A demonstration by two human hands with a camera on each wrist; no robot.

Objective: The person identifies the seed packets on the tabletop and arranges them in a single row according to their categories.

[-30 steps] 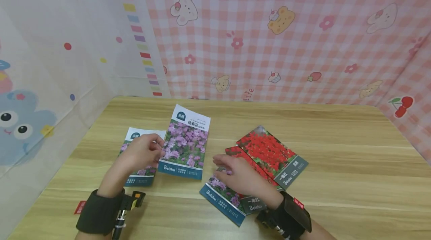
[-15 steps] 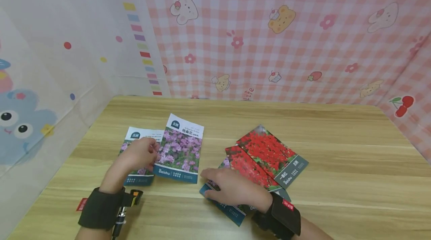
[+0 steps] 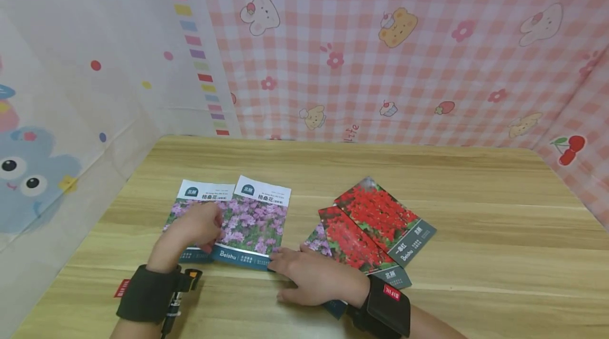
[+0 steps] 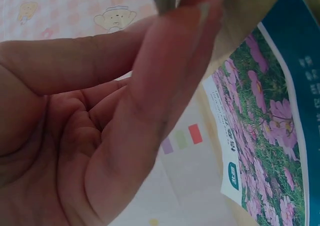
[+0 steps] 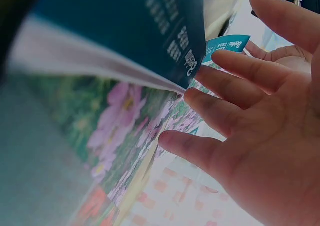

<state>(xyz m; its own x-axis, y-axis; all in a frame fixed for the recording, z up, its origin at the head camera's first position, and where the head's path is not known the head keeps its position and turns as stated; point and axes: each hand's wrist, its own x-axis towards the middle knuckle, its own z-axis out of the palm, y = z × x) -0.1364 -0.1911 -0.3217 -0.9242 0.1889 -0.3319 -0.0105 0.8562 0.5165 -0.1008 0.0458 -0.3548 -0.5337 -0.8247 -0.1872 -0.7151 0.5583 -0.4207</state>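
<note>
My left hand (image 3: 197, 225) pinches the left edge of a purple-flower seed packet (image 3: 257, 222) between thumb and fingers. That packet lies low over the table and slightly overlaps a second purple-flower seed packet (image 3: 209, 191), partly hidden by the same hand. With its fingers straight and spread, my right hand (image 3: 321, 275) reaches the held packet's lower right corner; in the right wrist view its fingertips (image 5: 192, 98) are near a blue packet border, and contact is unclear. Beneath that hand lies a third purple-flower packet (image 3: 317, 241), mostly covered.
Two red-flower seed packets, one upper (image 3: 380, 212) and one lower (image 3: 352, 238), lie tilted and overlapping at the right, the lower one over the third purple packet. Behind the wooden table (image 3: 476, 185) hangs a pink checked cloth (image 3: 361, 80). Both wrists wear black straps.
The held packet has come down and toward me, settling beside the left packet. My right hand has slid left and down from the loose purple packet to the held packet's corner.
</note>
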